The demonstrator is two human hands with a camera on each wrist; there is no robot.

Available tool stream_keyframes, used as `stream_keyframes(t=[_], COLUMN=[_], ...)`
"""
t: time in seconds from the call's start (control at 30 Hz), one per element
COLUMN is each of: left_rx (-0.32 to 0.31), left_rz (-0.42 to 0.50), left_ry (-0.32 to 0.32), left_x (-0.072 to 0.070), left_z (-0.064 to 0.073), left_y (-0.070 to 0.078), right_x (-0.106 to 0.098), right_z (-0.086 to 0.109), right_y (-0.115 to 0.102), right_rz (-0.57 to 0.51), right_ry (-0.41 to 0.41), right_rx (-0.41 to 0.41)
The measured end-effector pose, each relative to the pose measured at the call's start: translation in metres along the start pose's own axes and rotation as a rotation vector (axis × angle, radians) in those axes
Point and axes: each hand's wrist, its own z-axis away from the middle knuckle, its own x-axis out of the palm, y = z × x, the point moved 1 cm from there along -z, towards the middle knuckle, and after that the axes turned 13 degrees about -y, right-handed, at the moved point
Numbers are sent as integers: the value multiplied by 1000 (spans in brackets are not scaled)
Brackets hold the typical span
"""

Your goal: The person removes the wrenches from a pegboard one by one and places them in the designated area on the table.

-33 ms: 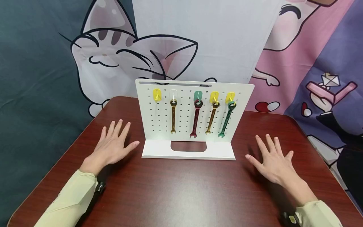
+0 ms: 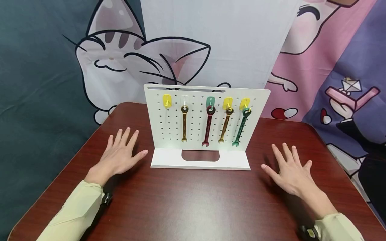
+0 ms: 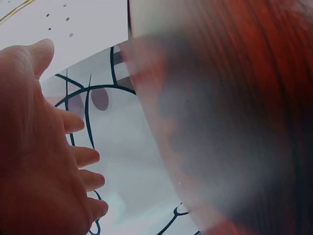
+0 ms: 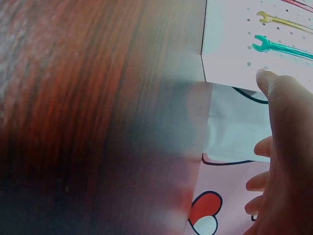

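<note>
A white pegboard stand (image 2: 196, 132) is upright on the table between my hands. Combination wrenches hang from its hooks: a gold wrench (image 2: 184, 124), a dark red wrench (image 2: 208, 128), a second gold wrench (image 2: 224, 126) and a green wrench (image 2: 240, 130), tilted a little. At the far left of the board, a yellow hook (image 2: 167, 101) carries nothing. My left hand (image 2: 119, 156) is palm down left of the stand, fingers spread, holding nothing. On the other side, my right hand (image 2: 292, 174) also has spread fingers and holds nothing. In the right wrist view, the green wrench (image 4: 281, 48) appears beyond the thumb.
The dark red-brown wooden table (image 2: 187, 201) extends in front of the stand and to both sides. Behind it hangs a cloth backdrop (image 2: 241, 43) with cartoon animals. A black shape (image 2: 372, 180) is at the right edge of the head view.
</note>
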Motion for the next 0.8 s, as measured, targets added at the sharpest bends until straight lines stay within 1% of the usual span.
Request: stream_keyframes(t=[0.2,0.27,0.33,0.4,0.5,0.6,0.7,0.8], left_rx=[5,9,14,21,23,29,41,59], left_rz=[2,9,15,42,131,270,412,524], left_ry=[2,14,38,71,120,147,159,191], left_x=[1,0,-2,-5,-12,-17,-21,-23], left_z=[-2,-3,-3,-3,-4,-7,-13,-19], left_y=[-1,-1,1,3,9,18,27,34], right_x=[0,-1,-3,-5,-10,-16,-23,-30], right_z=[0,0,0,0,-1,-4,-8,-12], right_y=[2,1,0,-2,-6,-12,-20,-31], right_rz=[-2,-11,-31,-55,-126,-218,-307,-395], right_ry=[-10,-7,19,72,169,256,328,370], right_rx=[4,0,-15,-44,-99,-139,-153,-151])
